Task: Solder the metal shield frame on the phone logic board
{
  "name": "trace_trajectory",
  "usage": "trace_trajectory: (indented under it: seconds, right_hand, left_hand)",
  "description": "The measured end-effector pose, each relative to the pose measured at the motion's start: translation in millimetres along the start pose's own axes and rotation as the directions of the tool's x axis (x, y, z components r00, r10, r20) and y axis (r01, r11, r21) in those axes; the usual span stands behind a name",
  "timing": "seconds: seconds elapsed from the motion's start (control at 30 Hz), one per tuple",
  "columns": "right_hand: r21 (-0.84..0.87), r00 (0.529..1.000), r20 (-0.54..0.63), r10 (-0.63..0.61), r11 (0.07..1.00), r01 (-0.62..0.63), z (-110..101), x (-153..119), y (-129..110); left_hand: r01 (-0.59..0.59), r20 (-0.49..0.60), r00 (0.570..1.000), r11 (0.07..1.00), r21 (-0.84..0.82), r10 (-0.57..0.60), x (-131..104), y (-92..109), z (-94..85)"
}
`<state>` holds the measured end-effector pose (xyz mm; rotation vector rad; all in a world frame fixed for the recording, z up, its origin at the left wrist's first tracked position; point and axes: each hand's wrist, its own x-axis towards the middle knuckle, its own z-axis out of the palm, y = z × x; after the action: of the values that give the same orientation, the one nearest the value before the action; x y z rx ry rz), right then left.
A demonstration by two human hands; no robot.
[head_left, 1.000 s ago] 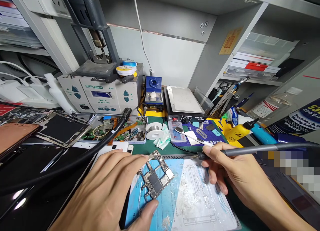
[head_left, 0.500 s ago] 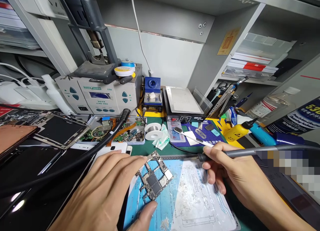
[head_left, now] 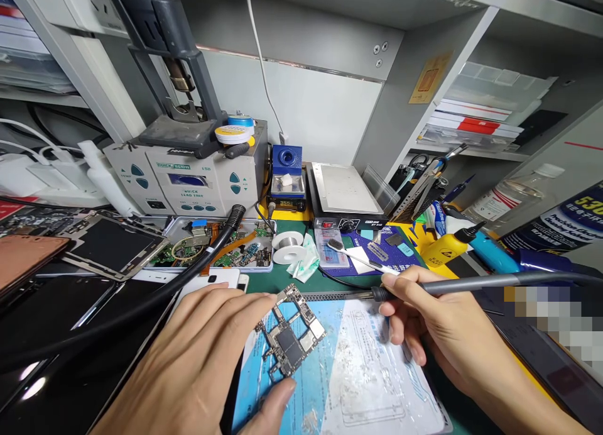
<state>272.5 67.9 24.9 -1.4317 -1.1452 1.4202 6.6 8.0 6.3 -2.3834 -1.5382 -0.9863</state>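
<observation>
Between its thumb and fingers, my left hand (head_left: 202,353) grips a phone logic board (head_left: 291,346), tilted above a blue and white pad (head_left: 362,372). Dark square chips and silver shields show on the board's face; my fingers cover its upper left edge. My right hand (head_left: 438,315) is closed round the dark handle of a soldering iron (head_left: 380,294), held like a pen. The iron's thin metal end points left, toward the upper part of the board and apart from it. Its thick cable runs off to the right.
A hot air station (head_left: 188,180), a soldering station (head_left: 287,171) and a heating plate unit (head_left: 348,193) line the back. Nearer lie a solder spool (head_left: 288,256), a crumpled tissue (head_left: 305,259), a brush (head_left: 353,256) and a parts tray (head_left: 164,266). A black hose crosses the left; a yellow bottle (head_left: 445,249) stands right.
The soldering iron in my right hand has shifted very slightly to the left. My left hand and the logic board look the same as before.
</observation>
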Motion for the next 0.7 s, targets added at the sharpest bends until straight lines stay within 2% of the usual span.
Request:
trace_trajectory:
  seconds: [0.47,0.7]
  right_hand:
    - [0.079,0.999,-0.025,-0.025,0.997,0.027,1.6,-2.0,2.8]
    - [0.002,0.998,-0.041,-0.055,0.998,0.055,1.6,-2.3,4.7]
  left_hand:
    - [-0.007,-0.004,1.000,1.000,0.007,0.007,-0.4,1.3,2.0]
    - [-0.001,-0.003,1.000,1.000,0.012,0.001,-1.9,2.8,0.6]
